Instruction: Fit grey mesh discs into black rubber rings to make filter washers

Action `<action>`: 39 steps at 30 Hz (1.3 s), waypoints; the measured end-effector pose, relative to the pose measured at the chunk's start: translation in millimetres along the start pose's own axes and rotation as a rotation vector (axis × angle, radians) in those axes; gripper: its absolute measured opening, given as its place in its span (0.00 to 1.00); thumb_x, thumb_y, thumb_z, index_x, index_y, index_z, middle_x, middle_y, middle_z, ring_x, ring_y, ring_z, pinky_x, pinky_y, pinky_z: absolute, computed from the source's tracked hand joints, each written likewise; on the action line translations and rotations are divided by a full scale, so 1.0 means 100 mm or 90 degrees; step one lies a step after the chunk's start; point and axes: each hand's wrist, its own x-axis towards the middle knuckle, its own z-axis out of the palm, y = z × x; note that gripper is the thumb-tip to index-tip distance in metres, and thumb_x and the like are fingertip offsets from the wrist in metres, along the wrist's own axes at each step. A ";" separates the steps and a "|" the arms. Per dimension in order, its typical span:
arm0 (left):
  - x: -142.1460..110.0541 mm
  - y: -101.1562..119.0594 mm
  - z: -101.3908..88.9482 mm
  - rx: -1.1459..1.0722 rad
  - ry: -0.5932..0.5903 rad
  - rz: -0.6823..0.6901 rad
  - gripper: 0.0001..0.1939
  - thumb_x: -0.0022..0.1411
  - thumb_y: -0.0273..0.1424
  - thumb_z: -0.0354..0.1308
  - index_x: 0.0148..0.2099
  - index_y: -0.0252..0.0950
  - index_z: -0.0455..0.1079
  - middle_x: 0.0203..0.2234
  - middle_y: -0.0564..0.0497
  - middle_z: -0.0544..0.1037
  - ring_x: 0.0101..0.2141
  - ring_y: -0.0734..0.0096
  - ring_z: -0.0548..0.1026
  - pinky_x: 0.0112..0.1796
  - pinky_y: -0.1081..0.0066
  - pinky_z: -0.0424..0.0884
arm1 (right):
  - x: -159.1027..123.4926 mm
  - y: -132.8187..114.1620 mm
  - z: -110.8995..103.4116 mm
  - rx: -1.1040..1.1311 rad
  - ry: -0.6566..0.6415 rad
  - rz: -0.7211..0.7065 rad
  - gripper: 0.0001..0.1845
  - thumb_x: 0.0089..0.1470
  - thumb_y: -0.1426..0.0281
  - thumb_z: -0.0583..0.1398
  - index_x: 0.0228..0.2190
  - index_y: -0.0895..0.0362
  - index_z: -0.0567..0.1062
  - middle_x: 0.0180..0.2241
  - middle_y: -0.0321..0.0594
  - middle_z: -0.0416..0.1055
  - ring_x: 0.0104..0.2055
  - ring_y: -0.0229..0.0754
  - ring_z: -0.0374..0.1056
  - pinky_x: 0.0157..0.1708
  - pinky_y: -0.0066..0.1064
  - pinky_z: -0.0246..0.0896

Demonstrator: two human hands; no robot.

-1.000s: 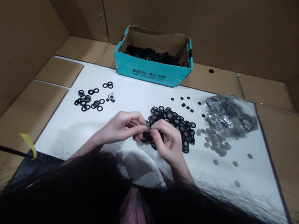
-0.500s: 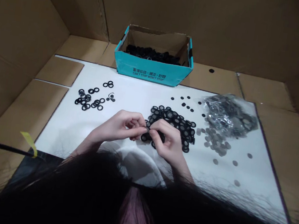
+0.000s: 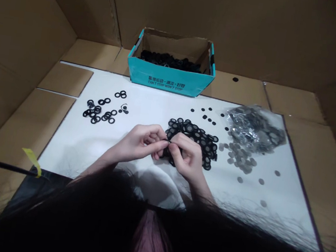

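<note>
My left hand [image 3: 145, 143] pinches the left side of a small black ring [image 3: 167, 140], which shows only as a thin dark edge between the fingertips. From the other side, my right hand [image 3: 187, 153] grips the same piece between thumb and forefinger. Whether a disc sits inside it cannot be made out. Just behind and to the right of my hands lies a pile of black rings with grey centres [image 3: 199, 138]; my right hand covers part of it.
A turquoise cardboard box [image 3: 171, 79] holding black pieces stands at the back. Loose black rings [image 3: 97, 110] lie at left. At right are grey discs [image 3: 241, 157], a clear plastic bag [image 3: 254, 129] and small black discs [image 3: 208, 119]. Cardboard walls [image 3: 230, 27] surround the white table [image 3: 84, 148].
The piece between my fingertips has tilted from showing its face to nearly edge-on. My fingertips have moved slightly up and to the right; the view has shifted a little.
</note>
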 end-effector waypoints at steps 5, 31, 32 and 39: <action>-0.01 0.05 -0.09 0.030 -0.015 -0.024 0.08 0.62 0.31 0.60 0.36 0.32 0.66 0.20 0.55 0.74 0.20 0.79 0.74 0.24 0.80 0.70 | 0.01 -0.03 -0.01 -0.014 -0.014 -0.010 0.15 0.61 0.73 0.53 0.22 0.55 0.64 0.21 0.35 0.63 0.26 0.37 0.59 0.30 0.34 0.54; 0.06 -0.04 0.20 -0.110 0.117 -0.015 0.13 0.58 0.35 0.64 0.34 0.33 0.64 0.19 0.55 0.73 0.18 0.81 0.70 0.22 0.80 0.68 | -0.05 -0.03 0.13 -0.035 0.154 0.040 0.16 0.63 0.72 0.51 0.22 0.55 0.63 0.21 0.35 0.60 0.25 0.36 0.58 0.24 0.33 0.51; 0.06 -0.02 0.16 -0.094 0.092 -0.023 0.12 0.58 0.34 0.64 0.34 0.32 0.65 0.20 0.55 0.73 0.18 0.81 0.71 0.22 0.80 0.67 | -0.06 -0.04 0.13 -0.037 0.160 0.046 0.16 0.63 0.72 0.51 0.22 0.55 0.63 0.21 0.36 0.60 0.25 0.37 0.58 0.24 0.33 0.51; 0.05 0.03 -0.06 0.051 0.038 -0.035 0.08 0.56 0.30 0.63 0.33 0.31 0.69 0.18 0.56 0.71 0.20 0.81 0.69 0.23 0.80 0.65 | 0.03 0.03 -0.01 -0.046 -0.018 -0.008 0.13 0.60 0.73 0.54 0.22 0.55 0.65 0.21 0.35 0.62 0.27 0.38 0.58 0.30 0.34 0.55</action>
